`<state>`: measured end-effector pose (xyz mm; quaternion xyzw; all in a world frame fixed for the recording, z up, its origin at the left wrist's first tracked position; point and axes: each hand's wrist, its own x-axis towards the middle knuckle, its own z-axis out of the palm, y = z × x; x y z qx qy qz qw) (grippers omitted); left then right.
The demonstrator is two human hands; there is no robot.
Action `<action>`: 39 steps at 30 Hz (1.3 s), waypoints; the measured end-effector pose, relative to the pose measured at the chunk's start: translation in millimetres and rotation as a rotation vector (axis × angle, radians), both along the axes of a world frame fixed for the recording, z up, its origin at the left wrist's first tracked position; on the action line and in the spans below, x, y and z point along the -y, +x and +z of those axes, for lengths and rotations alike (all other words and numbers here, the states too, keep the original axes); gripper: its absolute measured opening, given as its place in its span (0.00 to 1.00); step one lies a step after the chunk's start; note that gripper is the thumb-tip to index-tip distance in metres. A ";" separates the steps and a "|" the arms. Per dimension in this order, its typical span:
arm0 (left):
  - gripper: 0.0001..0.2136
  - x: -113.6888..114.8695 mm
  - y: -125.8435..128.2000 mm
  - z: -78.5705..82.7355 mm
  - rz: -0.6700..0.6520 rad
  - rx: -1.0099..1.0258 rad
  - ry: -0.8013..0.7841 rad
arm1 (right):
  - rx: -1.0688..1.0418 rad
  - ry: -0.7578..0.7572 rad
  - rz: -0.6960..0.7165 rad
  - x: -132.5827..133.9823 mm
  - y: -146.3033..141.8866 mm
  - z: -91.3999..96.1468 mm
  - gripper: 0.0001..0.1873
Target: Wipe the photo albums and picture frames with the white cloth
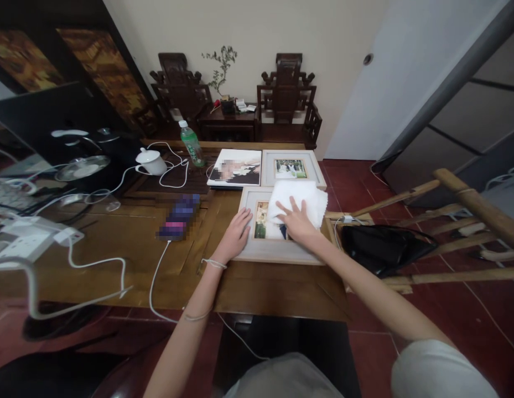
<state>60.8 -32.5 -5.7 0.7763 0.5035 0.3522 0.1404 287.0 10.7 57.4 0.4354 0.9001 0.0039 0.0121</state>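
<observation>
A light wooden picture frame [277,253] with a photo inside lies flat near the right end of the table. On its left edge rests my left hand [238,229], open, fingers stretched forward. My right hand [300,221] is open too, its fingers spread over a folded white cloth [296,193] that it presses against the frame's glass. The cloth covers the upper right of the frame and part of the photo. Just behind lie a second framed photo [290,168] and, to its left, a white-edged photo panel [235,166].
A phone [177,216] with a charging cable lies left of the frames. Farther back stand a green-labelled bottle [192,145] and a white lidded cup [151,161]. Power strips [26,240] and loose cables spread across the left. A bamboo chair [456,221] with a black bag [373,249] stands right.
</observation>
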 end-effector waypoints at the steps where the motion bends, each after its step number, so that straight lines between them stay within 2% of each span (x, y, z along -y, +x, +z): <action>1: 0.19 0.0 0.3 -0.2 0.003 0.000 0.002 | 0.012 -0.045 0.004 14.6 1.3 3.7 0.31; 3: 0.20 0.0 1.0 -0.6 0.008 -0.006 0.008 | 0.026 -0.138 0.025 46.8 4.8 16.9 0.32; 7: 0.20 0.4 2.3 -0.8 0.020 -0.008 0.008 | 0.041 -0.414 0.186 102.1 8.1 51.9 0.36; 9: 0.20 0.4 2.4 -0.8 0.024 -0.007 0.004 | 0.030 -0.447 0.251 115.2 5.1 59.5 0.36; 11: 0.20 0.3 1.9 -1.1 0.026 -0.008 0.003 | 0.022 -0.419 0.267 115.5 0.3 54.9 0.36; 14: 0.20 -0.1 0.7 -1.6 0.012 -0.004 0.005 | -0.018 -0.321 0.232 93.9 -4.1 32.0 0.37; 18: 0.21 -0.2 -0.6 -1.7 -0.007 0.002 0.011 | -0.058 -0.069 0.116 37.9 1.1 4.3 0.37; 23: 0.20 0.0 -0.6 -0.7 -0.013 0.012 0.016 | -0.103 0.107 0.074 -32.8 5.1 2.2 0.38; 26: 0.20 0.0 -0.4 -0.8 -0.010 0.016 0.013 | -0.083 0.102 0.037 -48.2 -3.0 2.9 0.35; 29: 0.20 -0.3 0.0 -1.7 -0.006 0.023 0.010 | -0.068 0.028 0.047 -31.8 -14.0 0.3 0.32; 32: 0.20 -0.3 1.1 -1.8 0.002 0.032 0.007 | -0.048 -0.109 0.087 8.8 -19.5 3.0 0.33; 36: 0.21 1.2 4.2 2.7 0.031 0.054 -0.040 | -0.038 -0.297 0.181 64.6 -17.5 21.4 0.35; 39: 0.22 2.8 7.3 7.7 0.099 0.151 -0.142 | -0.027 -0.380 0.276 86.5 -20.1 32.2 0.35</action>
